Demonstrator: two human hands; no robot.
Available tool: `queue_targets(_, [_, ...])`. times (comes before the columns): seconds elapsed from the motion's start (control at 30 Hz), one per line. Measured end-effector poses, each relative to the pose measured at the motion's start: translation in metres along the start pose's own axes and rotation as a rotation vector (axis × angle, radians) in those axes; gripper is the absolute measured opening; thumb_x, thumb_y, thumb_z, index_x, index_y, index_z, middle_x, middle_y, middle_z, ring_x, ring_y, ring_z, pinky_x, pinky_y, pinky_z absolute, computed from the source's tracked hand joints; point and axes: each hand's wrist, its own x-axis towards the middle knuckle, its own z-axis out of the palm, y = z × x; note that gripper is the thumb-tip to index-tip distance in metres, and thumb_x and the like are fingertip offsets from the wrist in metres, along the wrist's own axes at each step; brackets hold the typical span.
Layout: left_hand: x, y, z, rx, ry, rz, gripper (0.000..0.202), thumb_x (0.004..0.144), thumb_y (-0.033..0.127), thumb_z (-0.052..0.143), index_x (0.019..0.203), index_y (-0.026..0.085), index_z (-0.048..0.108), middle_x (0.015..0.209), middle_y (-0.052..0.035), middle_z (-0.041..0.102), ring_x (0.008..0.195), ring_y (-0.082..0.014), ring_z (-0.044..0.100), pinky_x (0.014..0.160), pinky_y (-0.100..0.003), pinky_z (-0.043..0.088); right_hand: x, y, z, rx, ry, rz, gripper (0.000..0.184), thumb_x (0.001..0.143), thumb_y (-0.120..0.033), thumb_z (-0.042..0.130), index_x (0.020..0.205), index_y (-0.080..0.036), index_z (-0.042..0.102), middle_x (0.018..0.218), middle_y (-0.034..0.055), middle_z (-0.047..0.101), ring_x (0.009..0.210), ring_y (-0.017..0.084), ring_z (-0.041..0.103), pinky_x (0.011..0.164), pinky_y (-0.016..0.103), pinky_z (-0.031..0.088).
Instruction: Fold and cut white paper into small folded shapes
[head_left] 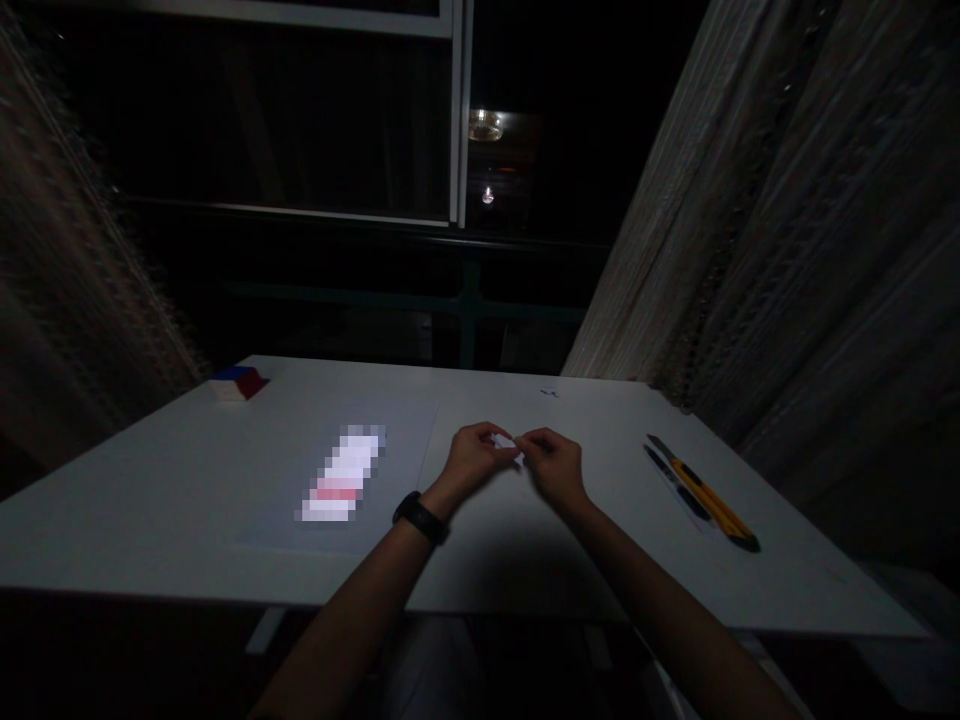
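Note:
Over the middle of the white table, my left hand and my right hand meet at the fingertips. Between them is a small white piece that looks like paper, pinched by both hands. Fingers cover part of it, and the dim light hides its exact shape. A dark band circles my left wrist. To the left of my hands, a bright, pixelated rectangle, like a lit screen, lies on a large pale sheet.
A yellow and black utility knife and a dark pen-like tool lie at the right. At the far left corner sits a blue, red and white block. Small dark bits lie near the back edge. Curtains flank the dark window.

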Motion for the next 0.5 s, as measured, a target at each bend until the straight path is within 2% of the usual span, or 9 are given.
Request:
queue_targets(0.1, [-0.0006,0.0011,0.0003,0.116,0.015,0.046,0.034,0.051,0.033,0.077,0.077,0.012,0.068,0.046,0.0055,0.048,0.042,-0.0059,0.040,0.041,-0.018,0.029,0.0003,0.0017,-0.0005,-0.030,0.012,-0.009,0.016,0.068,-0.034,0.063,0.064,-0.019,0.065,0.057,0.0012,0.065,0.055,0.016,0.059,0.055,0.027,0.045])
queue_targets(0.23, [-0.0003,0.0027,0.0002,0.212,0.042,0.073,0.026,0.054,0.028,0.075,0.073,0.013,0.069,0.049,0.0037,0.051,0.045,-0.0068,0.042,0.043,-0.018,0.030,0.0000,0.0022,-0.0006,-0.051,-0.012,-0.029,0.015,0.068,-0.033,0.063,0.063,-0.019,0.065,0.057,0.0011,0.065,0.056,0.017,0.059,0.056,0.027,0.045])
queue_targets(0.5, [-0.0010,0.0022,0.0011,0.163,0.051,0.054,0.022,0.055,0.026,0.075,0.071,0.012,0.069,0.053,0.0003,0.058,0.046,-0.0083,0.048,0.044,-0.019,0.036,-0.0006,-0.0011,0.0012,-0.008,0.011,-0.011,0.016,0.067,-0.034,0.063,0.065,-0.018,0.066,0.063,0.0025,0.067,0.060,0.018,0.061,0.060,0.028,0.046])
